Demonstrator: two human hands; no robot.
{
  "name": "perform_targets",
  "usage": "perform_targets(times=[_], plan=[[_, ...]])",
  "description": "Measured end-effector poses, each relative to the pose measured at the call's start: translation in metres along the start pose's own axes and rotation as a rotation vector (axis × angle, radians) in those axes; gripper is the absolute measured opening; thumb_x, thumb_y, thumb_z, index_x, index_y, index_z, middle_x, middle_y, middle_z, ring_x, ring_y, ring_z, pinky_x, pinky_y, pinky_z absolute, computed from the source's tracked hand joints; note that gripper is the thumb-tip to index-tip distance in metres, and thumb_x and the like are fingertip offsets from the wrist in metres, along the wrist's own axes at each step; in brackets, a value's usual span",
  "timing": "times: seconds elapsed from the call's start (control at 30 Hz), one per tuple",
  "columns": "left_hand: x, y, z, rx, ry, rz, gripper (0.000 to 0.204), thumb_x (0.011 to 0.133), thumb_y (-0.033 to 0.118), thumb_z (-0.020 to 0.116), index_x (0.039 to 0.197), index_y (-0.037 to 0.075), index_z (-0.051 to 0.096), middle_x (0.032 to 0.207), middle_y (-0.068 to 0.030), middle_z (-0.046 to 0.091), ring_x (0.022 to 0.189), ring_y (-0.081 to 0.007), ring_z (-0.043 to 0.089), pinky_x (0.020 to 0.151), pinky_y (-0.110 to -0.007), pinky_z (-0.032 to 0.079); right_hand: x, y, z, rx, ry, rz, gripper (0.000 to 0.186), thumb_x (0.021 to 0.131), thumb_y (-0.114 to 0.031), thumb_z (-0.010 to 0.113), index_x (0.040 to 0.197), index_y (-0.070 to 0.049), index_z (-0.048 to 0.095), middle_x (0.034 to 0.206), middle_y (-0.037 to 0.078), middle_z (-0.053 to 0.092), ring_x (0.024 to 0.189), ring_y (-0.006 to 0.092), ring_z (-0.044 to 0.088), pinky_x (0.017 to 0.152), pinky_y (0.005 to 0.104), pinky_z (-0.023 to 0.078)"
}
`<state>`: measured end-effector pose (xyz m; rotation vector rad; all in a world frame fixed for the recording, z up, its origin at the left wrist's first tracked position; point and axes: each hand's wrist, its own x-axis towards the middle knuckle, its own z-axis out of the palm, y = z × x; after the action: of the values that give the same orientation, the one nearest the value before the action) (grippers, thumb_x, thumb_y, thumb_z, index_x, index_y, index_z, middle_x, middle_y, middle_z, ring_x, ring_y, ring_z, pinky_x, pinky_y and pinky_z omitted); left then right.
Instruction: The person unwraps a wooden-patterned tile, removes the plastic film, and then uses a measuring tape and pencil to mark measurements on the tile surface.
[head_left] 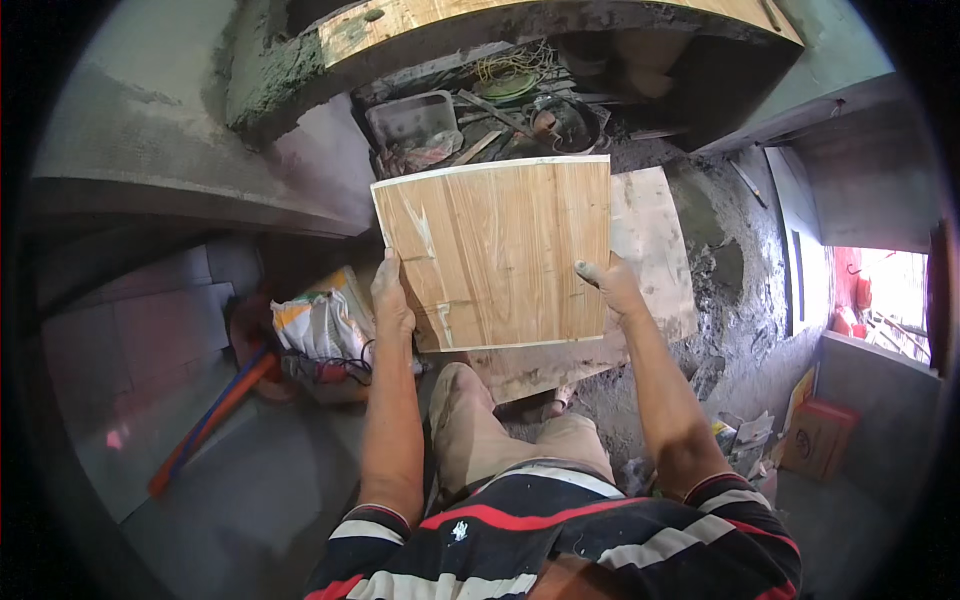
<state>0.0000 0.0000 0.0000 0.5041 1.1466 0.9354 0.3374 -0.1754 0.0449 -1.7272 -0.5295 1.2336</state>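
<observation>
Between my two hands I hold up a square wood-grain tile, with pale edges and a few whitish smears on its face. My left hand grips its left edge, the fingers hidden behind. At the right edge my right hand is closed on it, its dusty thumb lying on the face. Beneath the tile a larger pale board rests on the floor, partly covered by the tile. Above stands a counter slab with a wood-grain top and rough mortar along its front.
Under the counter lie a grey plastic tub, a dark bucket and loose scraps. White and orange sacks sit at left, beside an orange and blue bar. Wet mortar covers floor at right, and a red-brown box stands lower right.
</observation>
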Motion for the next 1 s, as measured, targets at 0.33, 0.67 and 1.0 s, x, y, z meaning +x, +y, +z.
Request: perform_targets(times=[0.33, 0.67, 1.0], plan=[[0.007, 0.02, -0.008, -0.035, -0.006, 0.037, 0.046, 0.099, 0.034, 0.058, 0.127, -0.002, 0.057, 0.119, -0.0128, 0.064, 0.105, -0.0242, 0.064, 0.092, -0.039, 0.053, 0.017, -0.007, 0.027, 0.131, -0.01, 0.002, 0.051, 0.084, -0.022, 0.077, 0.123, 0.006, 0.06, 0.111, 0.012, 0.068, 0.097, 0.0163, 0.065, 0.087, 0.03, 0.052], [0.01, 0.036, -0.014, 0.137, -0.019, 0.145, 0.048, 0.097, 0.038, 0.061, 0.126, 0.0, 0.057, 0.121, -0.0116, 0.063, 0.108, -0.0224, 0.062, 0.094, -0.038, 0.05, 0.029, -0.025, 0.042, 0.104, 0.043, -0.122, 0.049, 0.079, -0.017, 0.081, 0.118, 0.006, 0.062, 0.108, 0.012, 0.069, 0.093, 0.0159, 0.066, 0.084, 0.0286, 0.053], [0.056, 0.092, 0.0, 0.258, -0.072, 0.279, 0.054, 0.094, 0.038, 0.068, 0.124, -0.005, 0.059, 0.116, -0.0079, 0.063, 0.11, -0.0158, 0.055, 0.098, -0.032, 0.04, 0.099, -0.058, 0.049, -0.258, 0.002, -0.269, 0.043, 0.073, -0.02, 0.08, 0.105, 0.005, 0.067, 0.097, 0.012, 0.073, 0.084, 0.0187, 0.068, 0.078, 0.0314, 0.053]])
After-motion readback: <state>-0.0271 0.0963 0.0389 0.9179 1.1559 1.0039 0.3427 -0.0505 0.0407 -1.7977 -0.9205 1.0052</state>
